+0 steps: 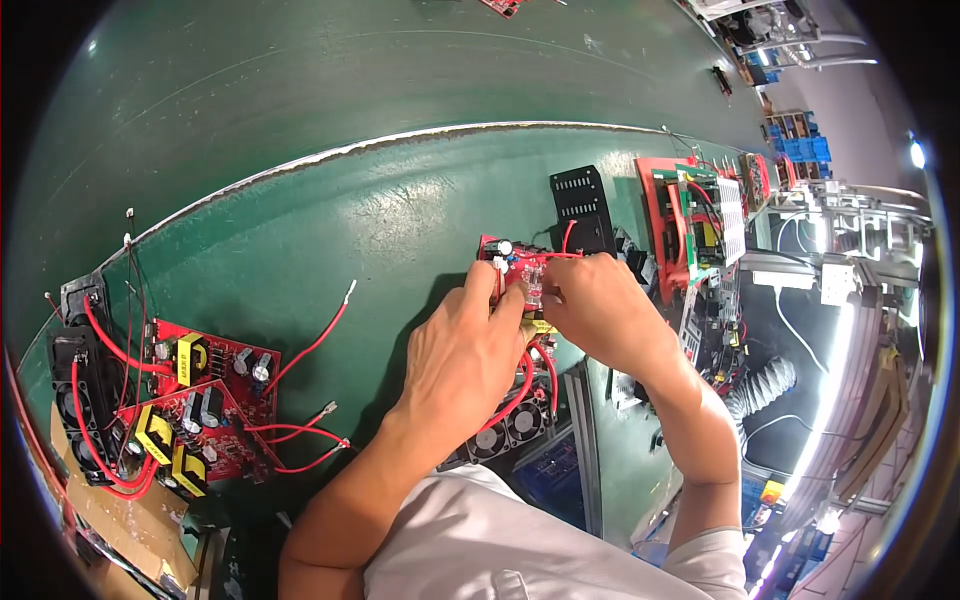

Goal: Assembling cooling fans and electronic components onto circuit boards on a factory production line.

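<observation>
Both my hands meet over a red circuit board (515, 268) with small capacitors on its upper corner. My left hand (465, 345) pinches the board's left side between thumb and fingers. My right hand (605, 305) is closed at its right side, by a red wire; my fingers hide what exactly it grips there. Below the board, red wires (522, 385) run down beside a pair of black fans (505, 430) near my body. A yellow-wrapped part (541, 327) shows just under the board, partly covered by my hands.
More red boards (225, 415) with yellow transformers, fans and loose red leads lie to the left. A black slotted panel (580, 205) stands beyond my right hand. Farther right are an orange-red frame (660, 225) holding boards, a grey hose (765, 388) and a light strip (825, 400).
</observation>
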Demonstrator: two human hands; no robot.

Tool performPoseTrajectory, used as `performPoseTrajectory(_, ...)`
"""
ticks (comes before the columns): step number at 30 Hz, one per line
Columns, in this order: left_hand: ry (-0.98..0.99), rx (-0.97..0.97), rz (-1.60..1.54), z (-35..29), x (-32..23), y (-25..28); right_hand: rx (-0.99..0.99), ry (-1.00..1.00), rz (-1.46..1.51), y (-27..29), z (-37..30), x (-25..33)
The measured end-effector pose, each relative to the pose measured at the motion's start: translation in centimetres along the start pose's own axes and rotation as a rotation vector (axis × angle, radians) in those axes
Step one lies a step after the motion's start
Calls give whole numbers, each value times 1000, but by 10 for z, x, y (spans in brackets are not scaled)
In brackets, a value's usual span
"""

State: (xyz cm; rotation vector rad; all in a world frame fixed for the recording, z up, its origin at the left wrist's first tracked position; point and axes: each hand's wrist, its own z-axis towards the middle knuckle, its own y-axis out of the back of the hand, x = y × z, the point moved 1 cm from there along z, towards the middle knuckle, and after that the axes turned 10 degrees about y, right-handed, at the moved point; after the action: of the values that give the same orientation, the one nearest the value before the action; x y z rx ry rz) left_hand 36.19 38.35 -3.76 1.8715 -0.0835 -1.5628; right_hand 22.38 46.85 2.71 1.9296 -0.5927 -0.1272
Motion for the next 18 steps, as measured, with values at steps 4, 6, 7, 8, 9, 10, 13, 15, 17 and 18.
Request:
performPoseTrajectory(4,-2,-1,5,0,-1,1,22,-2,-21,1,0,0)
performPoseTrajectory(6,-5,0,9,0,-1,0,-5,5,-15,1,0,1)
performPoseTrajectory(7,-4,0,8,0,-1,0,-4,5,-16,1,1,0)
performPoseTrajectory(8,-1,-3,9,0,-1,1,9,8,-14,1,3,0)
performPoseTrajectory(9,1,-6,12,0,-1,1,22,10,-13,1,4,0)
performPoseTrajectory(10,3,-6,12,0,0,1,24,12,-13,-1,4,-3)
performPoseTrajectory(13,-19,-13,-10,0,-1,2,2,45,35,0,0,-7)
performPoseTrajectory(15,-19,-17,-10,-1,-1,1,-14,32,72,3,1,-5)
performPoseTrajectory(17,-19,-21,5,-1,0,0,-22,35,93,2,1,-6)
performPoseTrajectory(18,-21,-22,5,-1,0,0,-29,36,115,1,1,-7)
